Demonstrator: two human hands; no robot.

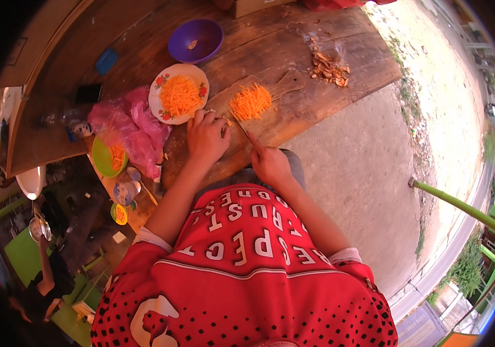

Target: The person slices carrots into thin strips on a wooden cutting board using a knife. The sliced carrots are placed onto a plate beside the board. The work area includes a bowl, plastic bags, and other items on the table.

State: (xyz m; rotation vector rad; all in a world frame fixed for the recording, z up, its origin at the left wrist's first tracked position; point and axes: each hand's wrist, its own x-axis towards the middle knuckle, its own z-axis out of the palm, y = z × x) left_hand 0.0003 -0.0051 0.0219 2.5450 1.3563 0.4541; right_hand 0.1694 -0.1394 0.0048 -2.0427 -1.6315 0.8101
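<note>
My right hand [271, 162] is closed round the handle of a knife [241, 128], its blade pointing up and left over a wooden cutting board [221, 102]. My left hand [208, 134] rests with bent fingers at the board's near left edge; small pale and orange pieces show at its fingertips, but its grip on them is unclear. Just beyond the blade lies a heap of orange vegetable strips [251, 102], which look like carrot. More such strips fill a white floral plate [154, 97] beyond my left hand.
A purple bowl [197, 39] stands beyond the plate. Pink plastic bags [130, 126] and a green bowl [100, 158] with orange strips are at the left. Brown peelings [330, 69] lie near the table's right edge. Another person [50, 282] is at the lower left.
</note>
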